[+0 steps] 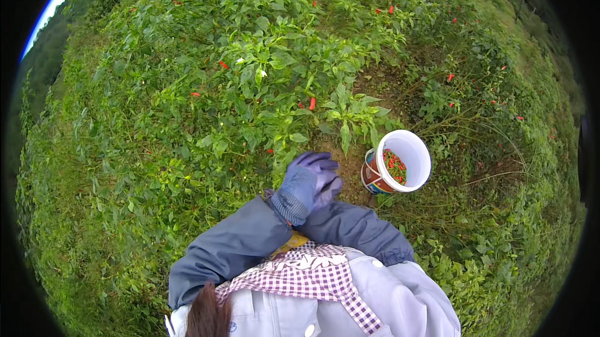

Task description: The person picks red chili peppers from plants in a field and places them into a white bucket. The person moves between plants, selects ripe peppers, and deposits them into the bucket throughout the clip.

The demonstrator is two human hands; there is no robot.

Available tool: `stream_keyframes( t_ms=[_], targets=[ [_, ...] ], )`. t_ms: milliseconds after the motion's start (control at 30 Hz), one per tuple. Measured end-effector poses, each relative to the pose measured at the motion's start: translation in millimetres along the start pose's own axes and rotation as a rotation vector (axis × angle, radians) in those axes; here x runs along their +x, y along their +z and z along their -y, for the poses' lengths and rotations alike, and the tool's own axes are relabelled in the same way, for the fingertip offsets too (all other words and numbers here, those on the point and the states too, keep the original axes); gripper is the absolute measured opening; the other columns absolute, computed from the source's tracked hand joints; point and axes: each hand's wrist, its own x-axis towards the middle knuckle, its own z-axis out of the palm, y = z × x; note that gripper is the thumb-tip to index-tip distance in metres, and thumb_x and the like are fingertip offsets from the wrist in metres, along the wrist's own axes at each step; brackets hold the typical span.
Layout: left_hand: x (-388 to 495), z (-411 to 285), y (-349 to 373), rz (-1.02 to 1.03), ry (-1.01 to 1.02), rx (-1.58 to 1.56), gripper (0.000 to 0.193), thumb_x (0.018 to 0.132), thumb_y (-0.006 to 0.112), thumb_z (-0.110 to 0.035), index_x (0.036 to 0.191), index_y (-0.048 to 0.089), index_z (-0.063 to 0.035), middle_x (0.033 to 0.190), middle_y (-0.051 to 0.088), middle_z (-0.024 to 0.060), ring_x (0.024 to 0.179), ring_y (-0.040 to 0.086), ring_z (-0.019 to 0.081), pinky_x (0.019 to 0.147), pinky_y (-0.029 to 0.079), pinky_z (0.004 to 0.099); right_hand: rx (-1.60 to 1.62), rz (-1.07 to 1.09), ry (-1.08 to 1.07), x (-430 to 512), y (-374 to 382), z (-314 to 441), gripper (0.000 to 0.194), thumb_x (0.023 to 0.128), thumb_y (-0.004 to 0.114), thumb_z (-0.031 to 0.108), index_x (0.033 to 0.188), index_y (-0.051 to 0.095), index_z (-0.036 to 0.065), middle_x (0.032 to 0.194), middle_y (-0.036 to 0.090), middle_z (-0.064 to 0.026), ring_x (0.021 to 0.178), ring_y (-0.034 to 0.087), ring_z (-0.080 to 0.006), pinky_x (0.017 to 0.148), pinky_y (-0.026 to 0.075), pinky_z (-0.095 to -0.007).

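Both my hands are together in front of my chest, in blue-purple work gloves. My left hand shows its knitted cuff and back, with its coated fingers pointing right over the other hand. Partly covered by it, my right hand has bent fingers. Whether anything lies between the palms is hidden. Just right of the hands, a white plastic bucket with a printed colourful side leans with its mouth towards me. Red and green chili peppers lie in its bottom. Beyond the hands, a red chili pepper hangs on a leafy chili plant.
Dense chili plants spread ahead and to both sides, with more red peppers scattered among them. Bare soil shows between plants, and thin bent stems reach out right of the bucket. A checked apron covers my chest.
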Motion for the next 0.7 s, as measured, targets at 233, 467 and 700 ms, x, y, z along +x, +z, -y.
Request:
stream_keyframes(
  t_ms=[233, 467, 700],
  targets=[
    [-96.1, 53.9, 30.1, -0.014, 0.000, 0.365, 0.024, 0.069, 0.058, -0.032, 0.089, 0.063, -0.0201, 0.120, 0.050, 0.0057, 0.119, 0.040, 0.0264, 0.099, 0.029, 0.0504, 0.400, -0.028, -0.015, -80.5, -103.8, -11.4, 0.026, 0.083, 0.055, 0.028, 0.098, 0.056, 0.007, 0.062, 0.049, 0.0002, 0.047, 0.041, -0.0110, 0.040, 0.032, -0.0255],
    [-119.4, 64.5, 27.1, 0.119, -0.021, 0.300, 0.016, 0.073, 0.059, -0.036, 0.071, 0.064, -0.0211, 0.101, 0.058, -0.0008, 0.113, 0.044, 0.0217, 0.101, 0.027, 0.0487, 0.956, -0.769, -0.164, -118.3, -260.5, 62.9, 0.025, 0.082, 0.052, 0.033, 0.085, 0.064, 0.011, 0.058, 0.059, 0.0058, 0.045, 0.052, -0.0039, 0.034, 0.039, -0.0164],
    [-137.2, 64.4, 30.4, 0.092, -0.031, 0.412, 0.019, 0.071, 0.057, -0.042, 0.078, 0.063, -0.0256, 0.098, 0.060, -0.0024, 0.103, 0.050, 0.0222, 0.096, 0.033, 0.0472, 0.411, -1.027, -0.266, -119.4, -298.6, 108.3, 0.053, 0.077, 0.057, 0.044, 0.117, 0.042, 0.013, 0.118, 0.045, -0.0114, 0.102, 0.045, -0.0286, 0.087, 0.037, -0.0435]
  ],
)
